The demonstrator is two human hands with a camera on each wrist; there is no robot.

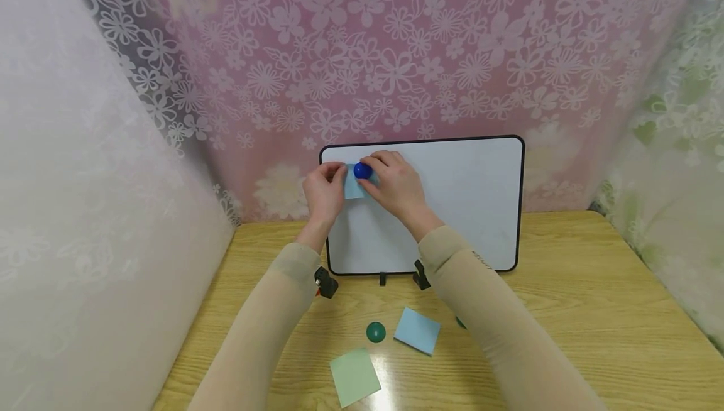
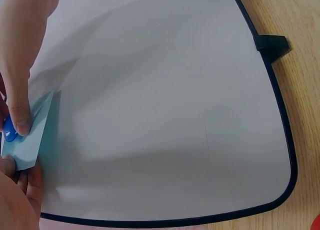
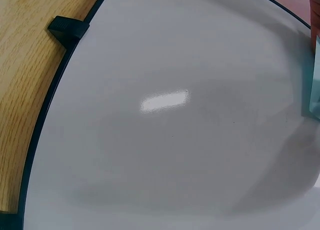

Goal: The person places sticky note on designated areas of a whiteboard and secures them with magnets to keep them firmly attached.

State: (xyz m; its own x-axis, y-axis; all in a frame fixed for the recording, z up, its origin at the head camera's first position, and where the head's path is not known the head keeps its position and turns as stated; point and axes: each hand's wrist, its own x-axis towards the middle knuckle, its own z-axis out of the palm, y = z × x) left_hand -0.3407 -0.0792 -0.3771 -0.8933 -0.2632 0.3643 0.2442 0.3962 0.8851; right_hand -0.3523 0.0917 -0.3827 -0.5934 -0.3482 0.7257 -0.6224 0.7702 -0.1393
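A light blue sticky note (image 1: 354, 190) is at the upper left of a black-framed whiteboard (image 1: 464, 203). My left hand (image 1: 324, 192) pinches the note's left edge between thumb and fingers. With thumb and fingertips, my right hand (image 1: 398, 183) grips a round blue magnet (image 1: 362, 171) over the note's upper part. In the left wrist view, the note (image 2: 31, 145) has one edge standing off the board, and the magnet (image 2: 9, 130) is partly covered by the right hand. Only a sliver of the note (image 3: 315, 90) enters the right wrist view.
On the wooden table (image 1: 565, 310) lie a green magnet (image 1: 376, 332), a blue sticky-note pad (image 1: 417, 331) and a pale green sticky note (image 1: 355, 377). Another green piece (image 1: 460, 322) is mostly behind the right sleeve. A black clip (image 1: 383, 279) sits at the board's bottom edge.
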